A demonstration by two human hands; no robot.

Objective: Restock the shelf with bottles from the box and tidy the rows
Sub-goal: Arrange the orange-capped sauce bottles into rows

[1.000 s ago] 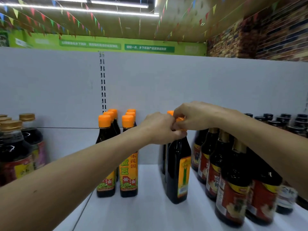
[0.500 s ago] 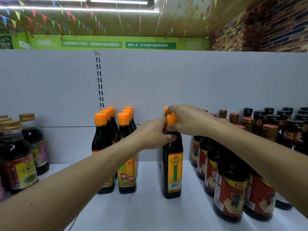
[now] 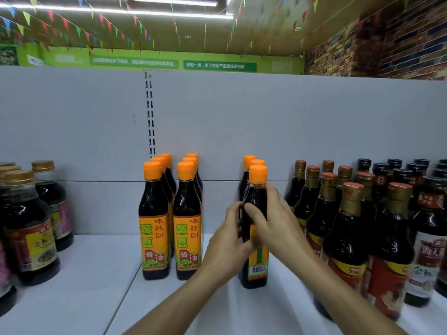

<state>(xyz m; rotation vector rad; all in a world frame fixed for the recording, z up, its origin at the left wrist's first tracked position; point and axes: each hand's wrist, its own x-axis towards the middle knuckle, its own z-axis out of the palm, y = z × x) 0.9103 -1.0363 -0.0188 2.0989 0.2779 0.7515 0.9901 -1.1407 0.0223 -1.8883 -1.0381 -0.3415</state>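
The left hand [image 3: 227,245] curls round the left side of an orange-capped soy sauce bottle [image 3: 258,272], and the right hand [image 3: 280,228] wraps its right side, thumb laid across the dark glass at the front. Both hands grip this one bottle. It stands upright on the white shelf [image 3: 96,286], its barcode facing forward, at the front of a single file with two more orange caps [image 3: 249,160] behind it. To the left, apart from it, stand two rows of matching bottles [image 3: 153,226] with labels facing out. To the right crowd gold-necked dark bottles [image 3: 346,238]. Squat gold-lidded bottles [image 3: 26,226] sit at the far left.
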